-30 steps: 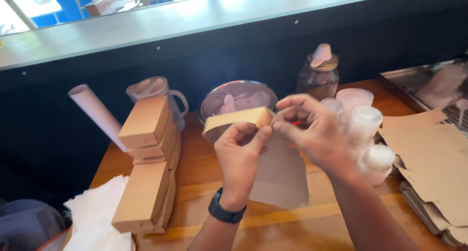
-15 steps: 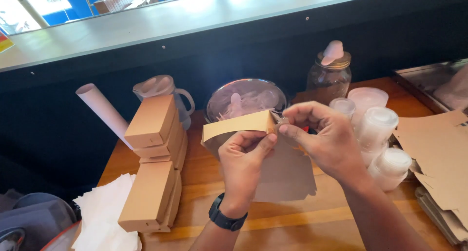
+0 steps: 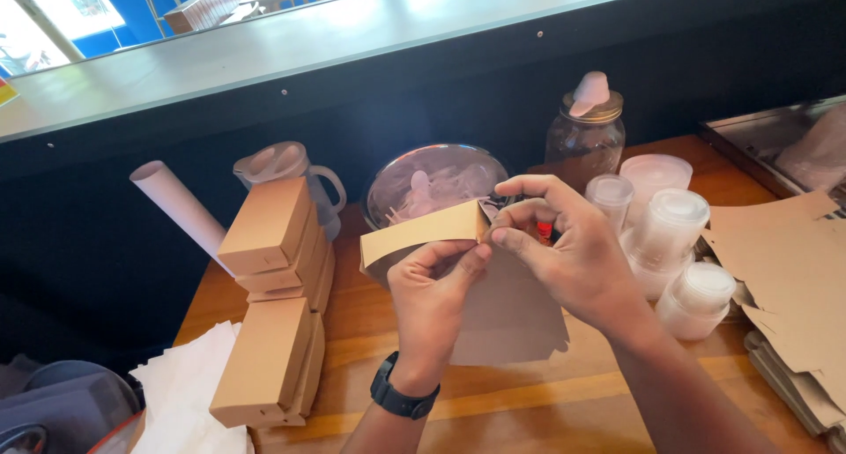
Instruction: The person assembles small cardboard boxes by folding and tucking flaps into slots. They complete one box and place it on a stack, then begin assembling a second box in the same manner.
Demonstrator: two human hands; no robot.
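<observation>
Cardboard box [image 3: 423, 234] now gripped lower by both hands

The box blank [image 3: 441, 234] pinched between the left hand [image 3: 436, 286] and the right hand [image 3: 564, 256] is matt brown card, smooth, with crisp folds. The folded boxes [image 3: 273, 304] stacked near the worktop's left edge are the same matt card, as are the flat sheets [image 3: 793, 278] at its right edge. The worktop [image 3: 529, 410] is varnished wood with a soft sheen. The bowl [image 3: 436, 185] near the back edge is shiny metal under clear film. The jar [image 3: 583, 141] is clear glass with a brassy metal lid. The tubs [image 3: 679, 242] are cloudy, glossy plastic. The pitcher [image 3: 286, 167] is translucent plastic. The napkins [image 3: 189, 392] are white, soft paper. The watch [image 3: 401, 397] band is matt black.
</observation>
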